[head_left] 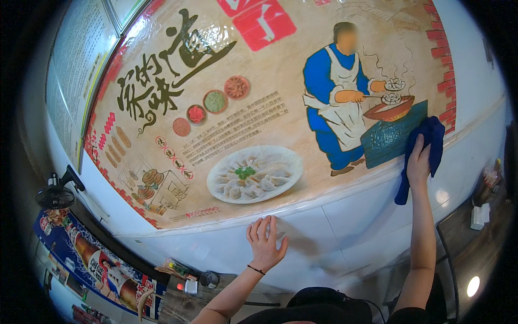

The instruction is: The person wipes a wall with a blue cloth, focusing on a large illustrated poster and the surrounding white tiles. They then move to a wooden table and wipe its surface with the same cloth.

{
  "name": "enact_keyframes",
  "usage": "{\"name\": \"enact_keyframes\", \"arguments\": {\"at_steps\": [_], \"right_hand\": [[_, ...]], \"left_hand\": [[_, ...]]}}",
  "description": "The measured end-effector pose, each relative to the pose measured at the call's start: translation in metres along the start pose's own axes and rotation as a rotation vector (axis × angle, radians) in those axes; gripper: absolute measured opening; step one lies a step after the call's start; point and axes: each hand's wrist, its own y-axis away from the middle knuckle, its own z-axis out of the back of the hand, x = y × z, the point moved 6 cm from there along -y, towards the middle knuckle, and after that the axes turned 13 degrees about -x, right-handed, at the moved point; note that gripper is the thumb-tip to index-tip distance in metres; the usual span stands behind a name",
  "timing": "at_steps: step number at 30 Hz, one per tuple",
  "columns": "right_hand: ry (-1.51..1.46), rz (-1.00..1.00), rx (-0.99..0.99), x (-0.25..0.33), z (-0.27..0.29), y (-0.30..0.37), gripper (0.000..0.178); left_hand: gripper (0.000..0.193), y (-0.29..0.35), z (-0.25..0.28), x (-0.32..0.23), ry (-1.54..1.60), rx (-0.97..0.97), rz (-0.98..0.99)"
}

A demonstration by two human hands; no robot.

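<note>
my right hand [418,164], fingers grasping one dark blue cloth [433,137], cloth at the wall poster's [272,67] lower right corner, my left hand [266,247], fingers released and spread, tips by its lower edge

Most of the writing stood on the wall mural [280,81]. Toward ten to eleven o'clock ran large dark brush calligraphy [148,86] in Chinese characters; at twelve o'clock, pale strokes showed on red seal blocks [264,27], cut by the upper edge. Small dark lines of Chinese text [237,121] sat just above the pictured dumpling plate [216,186]. Toward nine o'clock slanted a row of red-ringed characters [169,153]; toward half past seven, a fine red line of print [195,213] was too small to read. At ten o'clock, a glossy panel [81,70] bore tiny illegible print. At eight o'clock, characters marked the bottle label [98,268] on a blue advertising banner [62,243].
</note>
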Motion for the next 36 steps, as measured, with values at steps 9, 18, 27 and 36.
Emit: {"name": "enact_keyframes", "arguments": {"at_steps": [9,18,27,36], "right_hand": [[0.203,0.037,-0.403,-0.080,0.007,-0.111,0.039],[0.574,-0.570,-0.508,-0.136,0.017,-0.190,0.055],[-0.192,-0.303,-0.386,0.015,-0.035,-0.151,0.047],[-0.282,-0.010,-0.234,0.165,-0.068,-0.133,0.050]], "left_hand": [[0.073,0.003,-0.005,-0.002,-0.088,-0.063,0.025],[0.067,0.002,-0.006,-0.002,-0.038,-0.130,0.037],[0.060,0.001,-0.003,0.001,-0.004,-0.146,0.079],[0.059,0.001,-0.001,0.001,-0.012,-0.157,0.132]]}}
